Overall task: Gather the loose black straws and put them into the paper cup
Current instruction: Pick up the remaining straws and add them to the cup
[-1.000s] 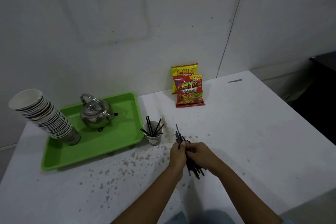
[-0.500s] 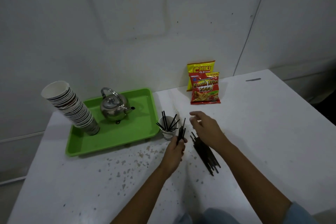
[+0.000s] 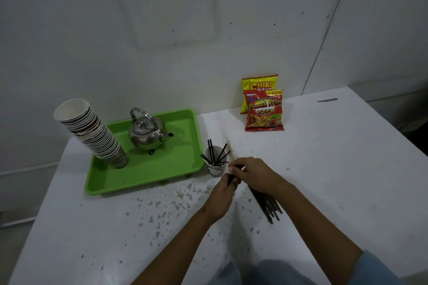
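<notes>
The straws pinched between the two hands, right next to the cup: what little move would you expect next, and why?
Probably a short lift toward the paper cup, dropping them in. The left hand and right hand meet on a few black straws just beside the cup, which already holds several upright. A bundle of loose straws lies on the table for later.

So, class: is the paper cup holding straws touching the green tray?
Apart. The head view shows a strip of white table between the paper cup and the green tray rim.
</notes>
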